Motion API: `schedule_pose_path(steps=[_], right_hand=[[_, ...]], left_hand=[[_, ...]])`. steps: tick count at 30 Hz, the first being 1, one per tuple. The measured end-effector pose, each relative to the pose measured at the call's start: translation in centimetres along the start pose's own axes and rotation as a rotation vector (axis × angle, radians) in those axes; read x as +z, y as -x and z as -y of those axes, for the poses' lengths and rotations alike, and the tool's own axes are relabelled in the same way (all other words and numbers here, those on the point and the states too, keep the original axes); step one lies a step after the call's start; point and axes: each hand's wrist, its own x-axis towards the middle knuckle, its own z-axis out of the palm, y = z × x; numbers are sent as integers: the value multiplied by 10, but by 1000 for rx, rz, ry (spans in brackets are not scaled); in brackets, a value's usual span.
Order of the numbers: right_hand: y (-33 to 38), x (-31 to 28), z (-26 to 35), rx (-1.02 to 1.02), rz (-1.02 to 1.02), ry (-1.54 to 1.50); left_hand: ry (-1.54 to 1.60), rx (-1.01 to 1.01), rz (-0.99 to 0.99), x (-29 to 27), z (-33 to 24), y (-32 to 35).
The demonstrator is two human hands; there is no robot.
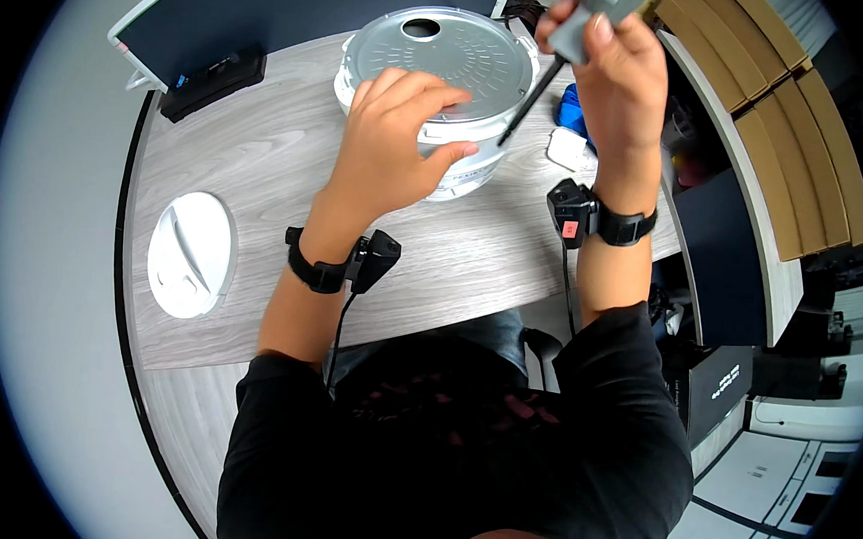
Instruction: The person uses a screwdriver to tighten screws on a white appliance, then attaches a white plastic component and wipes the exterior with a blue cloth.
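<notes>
A round white appliance (466,131) stands at the back of the table, topped by a grey metal plate (474,69) with rows of slots and a dark round hole. My left hand (399,138) is at its near left edge, fingers spread over the plate and thumb apart, down by the white side. Whether it presses on the rim I cannot tell. Raised at the right, my right hand (613,70) is closed around a screwdriver (545,91) with a grey handle. Its black shaft slants down to the left, the tip appearing beside the appliance's right side.
A white oval lid-like part (193,254) lies at the table's left. Behind it a black box (213,82) sits against the dark partition (298,13). A small white piece (567,148) and a blue item (571,110) lie right of the appliance. Cardboard boxes (784,140) line the right shelf.
</notes>
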Motion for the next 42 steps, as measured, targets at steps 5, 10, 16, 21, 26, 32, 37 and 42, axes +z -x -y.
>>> schedule_pose_path(steps=[5, 10, 16, 21, 26, 32, 37, 42], right_hand=[[39, -25, -23, 84, -44, 347], [52, -30, -33, 188, -46, 379], [51, -32, -37, 208, -32, 413], [44, -27, -45, 192, 74, 292], [37, -12, -56, 120, 179, 456], [34, -9, -61, 194, 237, 464], [41, -4, -58, 201, 202, 474], [50, -3, -64, 85, 158, 489]], left_hand=[[-131, 37, -29, 9, -1, 6], [-67, -30, 100, -12, 4, 8], [78, -105, 213, -60, 37, 22], [-17, -124, 189, -96, 63, 35], [-133, -368, 111, -114, 65, 43], [-261, -211, 108, -62, -8, 36], [-323, -193, 27, -39, 1, 41], [-147, -99, 113, -52, 35, 32]])
